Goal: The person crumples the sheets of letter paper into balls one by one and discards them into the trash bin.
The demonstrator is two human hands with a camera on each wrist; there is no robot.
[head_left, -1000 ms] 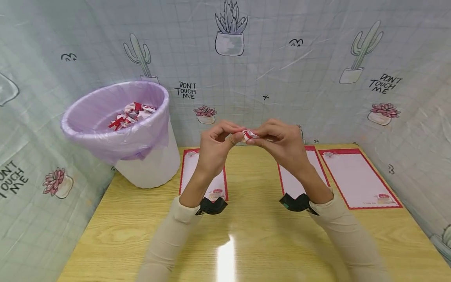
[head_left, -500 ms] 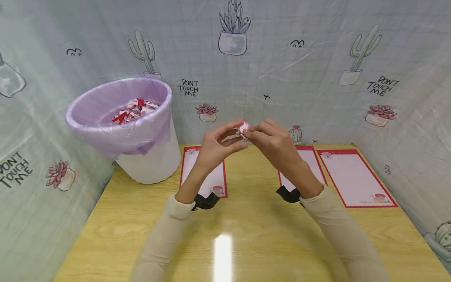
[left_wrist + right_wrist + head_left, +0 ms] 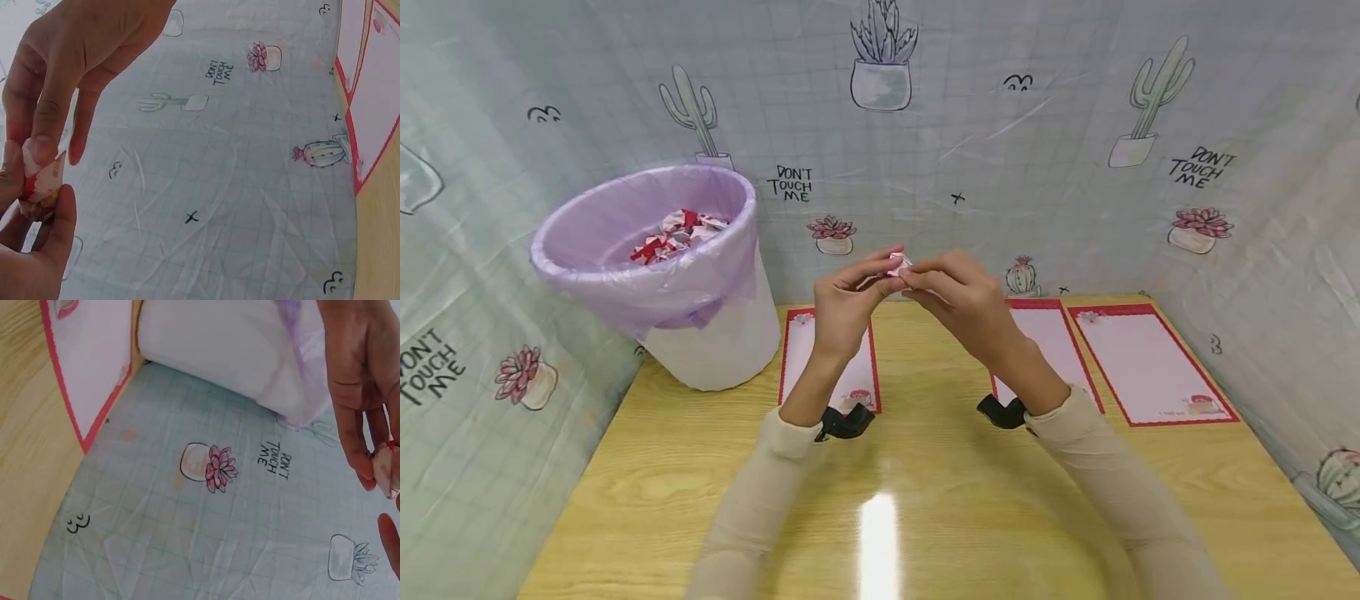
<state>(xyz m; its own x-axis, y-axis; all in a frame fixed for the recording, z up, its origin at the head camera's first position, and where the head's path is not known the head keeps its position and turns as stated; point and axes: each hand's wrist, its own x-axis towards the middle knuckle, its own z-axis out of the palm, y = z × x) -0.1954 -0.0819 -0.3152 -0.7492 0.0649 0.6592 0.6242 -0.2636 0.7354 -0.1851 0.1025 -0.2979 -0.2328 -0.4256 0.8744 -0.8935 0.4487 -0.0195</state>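
paper (image 3: 898, 264), wadded small, is held up over the desk (image 3: 936, 454): the left hand (image 3: 842, 312), its thumb apart half a second ago, now pinches it; the right hand's (image 3: 976, 305) fingers grip too, so squeezing seems steadier.

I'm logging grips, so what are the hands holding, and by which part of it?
A small crumpled red-and-white paper: the left hand grips its left side, and the right hand pinches its right side.
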